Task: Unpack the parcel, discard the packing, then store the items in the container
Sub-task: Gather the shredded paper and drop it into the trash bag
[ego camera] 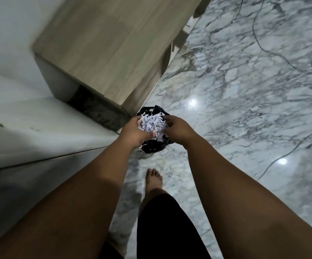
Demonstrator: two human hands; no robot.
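Note:
A wad of white shredded paper packing (152,125) is cupped between both my hands, directly above a small bin lined with a black bag (154,147) on the floor. My left hand (135,130) grips the wad from the left. On the wad's right side, my right hand (178,128) presses in with curled fingers. More shreds lie inside the bin under my hands. The parcel and its items are out of view.
A light wooden table (103,45) stands over the bin's far left side, beside a white wall (20,116). Thin cables (274,55) run over the marble floor (245,109) at right. My bare foot (154,179) stands just behind the bin, near a paper scrap (171,175).

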